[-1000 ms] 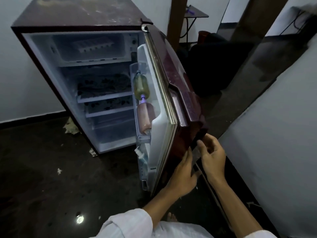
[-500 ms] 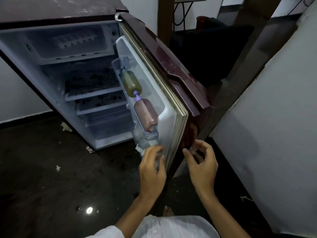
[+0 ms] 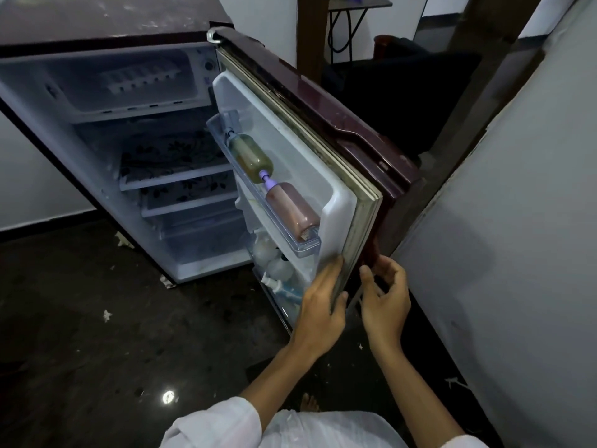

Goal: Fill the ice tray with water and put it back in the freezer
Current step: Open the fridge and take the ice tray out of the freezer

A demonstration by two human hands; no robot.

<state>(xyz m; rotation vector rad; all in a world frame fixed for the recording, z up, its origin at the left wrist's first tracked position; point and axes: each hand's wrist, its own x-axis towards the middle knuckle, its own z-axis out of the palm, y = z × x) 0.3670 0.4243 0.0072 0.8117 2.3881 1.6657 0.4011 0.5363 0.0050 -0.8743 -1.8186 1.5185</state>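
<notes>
While the door [image 3: 323, 101] stands wide open, the ice tray [image 3: 139, 76] lies in the freezer compartment [image 3: 64, 85], left of the door's hinge. The left hand [image 3: 319, 305] has its grip pinched on the door's free edge, thumb on the gasket. The right hand [image 3: 384, 295], loosely curled and empty, sits just beside the door's outer face. A wall [image 3: 517, 221] stands near that face. The label of the pink bottle [image 3: 290, 208] in the door rack is unreadable.

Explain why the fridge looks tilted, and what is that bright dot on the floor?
Head view: the wide-angle lens leans the fridge and bows the fridge door; the room is dim, the fridge's white inside brightest; the bright dot is glare from a light on the glossy floor.
</notes>
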